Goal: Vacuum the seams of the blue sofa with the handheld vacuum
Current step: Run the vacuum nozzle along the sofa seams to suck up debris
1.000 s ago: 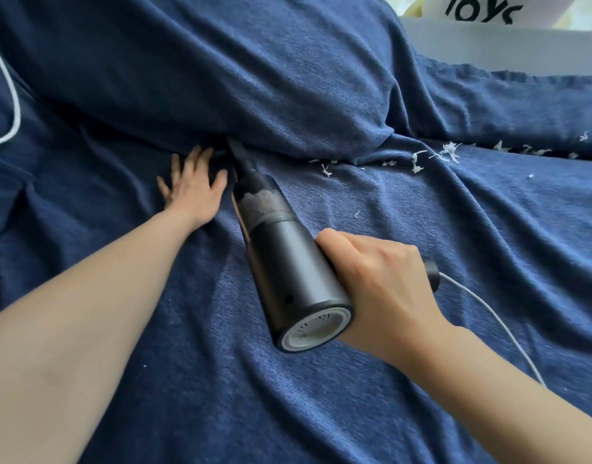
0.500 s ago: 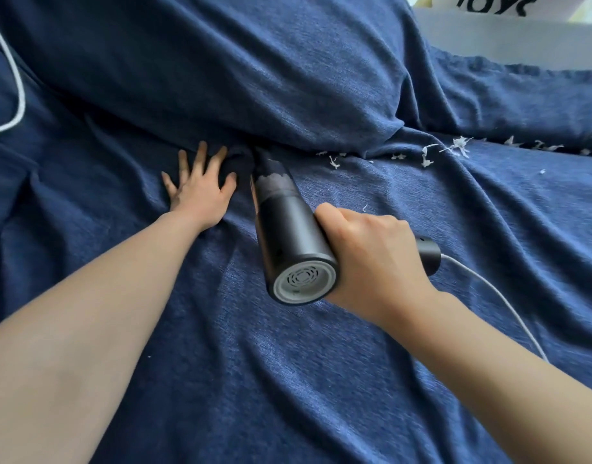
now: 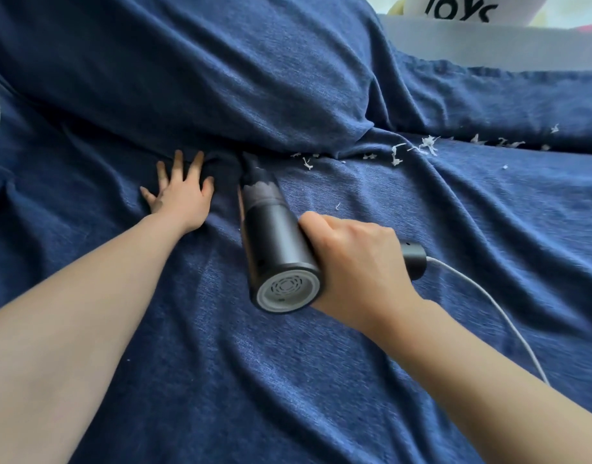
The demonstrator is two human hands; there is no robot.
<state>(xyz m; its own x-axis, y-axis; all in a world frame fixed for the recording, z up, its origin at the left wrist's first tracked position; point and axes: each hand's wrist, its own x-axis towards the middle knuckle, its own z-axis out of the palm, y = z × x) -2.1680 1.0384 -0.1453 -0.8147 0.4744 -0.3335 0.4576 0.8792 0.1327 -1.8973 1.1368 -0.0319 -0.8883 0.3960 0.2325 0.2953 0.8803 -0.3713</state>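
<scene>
Blue sofa [image 3: 321,380] under a wrinkled cover, white scraps [image 3: 425,145] along the seam [image 3: 321,152] to the right. Left hand [image 3: 181,192] lies open, flat on the seat by the seam. Right hand [image 3: 358,262] grips the black vacuum [image 3: 274,242], nozzle in the seam; white cord [image 3: 488,303] trails right.

Matt black vacuum [image 3: 274,242] on coarse-woven cloth sofa [image 3: 288,380].

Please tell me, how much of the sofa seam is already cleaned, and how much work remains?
Done: the seam beside the flat left hand shows no white scraps. In hand: the right hand grips the handheld vacuum, its nozzle pushed into the seam. Left: the white scraps lying along the seam to the right of the nozzle, out toward the picture's right edge.
</scene>
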